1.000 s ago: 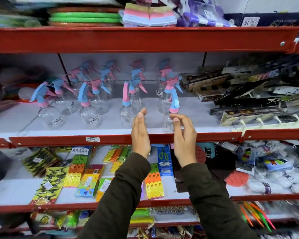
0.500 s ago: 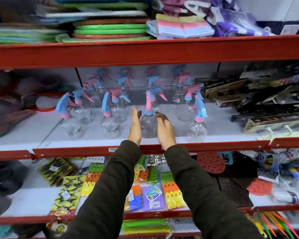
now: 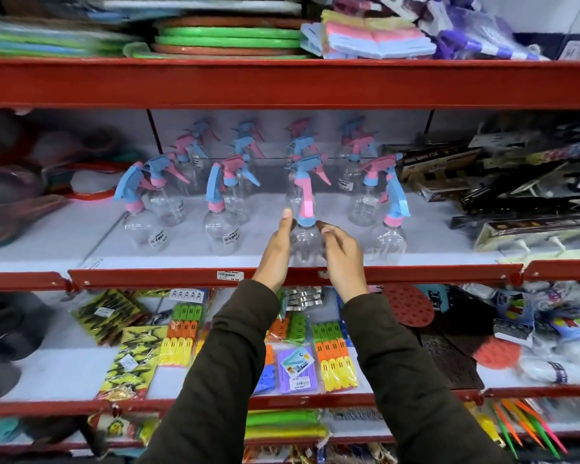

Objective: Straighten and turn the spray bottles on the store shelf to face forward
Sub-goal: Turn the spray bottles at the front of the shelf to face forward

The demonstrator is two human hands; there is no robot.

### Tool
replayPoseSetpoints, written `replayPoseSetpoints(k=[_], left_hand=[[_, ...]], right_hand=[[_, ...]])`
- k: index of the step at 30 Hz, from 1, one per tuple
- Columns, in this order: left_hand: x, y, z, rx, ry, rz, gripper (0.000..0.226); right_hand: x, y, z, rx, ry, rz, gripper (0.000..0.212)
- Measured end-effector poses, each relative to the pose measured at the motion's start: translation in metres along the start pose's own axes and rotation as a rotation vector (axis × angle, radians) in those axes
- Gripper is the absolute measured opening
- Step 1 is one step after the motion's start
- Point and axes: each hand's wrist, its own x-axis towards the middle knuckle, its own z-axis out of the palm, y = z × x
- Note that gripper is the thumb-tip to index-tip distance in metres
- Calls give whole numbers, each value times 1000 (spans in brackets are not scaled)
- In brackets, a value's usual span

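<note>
Several clear spray bottles with pink and blue heads stand in rows on the middle shelf (image 3: 168, 278). In the front row, the middle spray bottle (image 3: 304, 209) has a pink trigger and a blue collar. My left hand (image 3: 275, 252) lies flat against its left side. My right hand (image 3: 344, 259) cups its right side with curled fingers, so the bottle sits gripped between both hands. Two front bottles (image 3: 143, 226) (image 3: 220, 229) stand to the left with blue heads. Another front bottle (image 3: 390, 236) stands to the right. The rear rows are blurred.
Dark boxed goods (image 3: 503, 209) crowd the same shelf's right end, and plastic bowls (image 3: 17, 195) lie at its left. The red upper shelf edge (image 3: 282, 83) hangs close above. Packs of clothes pegs (image 3: 181, 333) fill the shelf below.
My hands left the right front bottle and moved left to the pink-trigger bottle, closing in on its sides. The view has shifted slightly as well.
</note>
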Motion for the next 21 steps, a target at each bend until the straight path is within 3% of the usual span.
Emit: replayPoseSetpoints(k=[4,6,8,14,21], left_hand=[[-4,2,2,48,18,42,43],[-5,0,3,64,25,60,53],[-12,0,2,50,59,58,65],[-25,-4,-12,15,213,186,53],[-34,-9,-63,20,291,289,50]], right_hand=[[-4,-4,-3,-36,-56,12,33],[-8,-5,-3,-42,-59,11,35],[-16,-7,-2,-64,23,-46,34],[-46,-15,11,-38,216,-220,21],[-53,-24,66,-43,85,-232,22]])
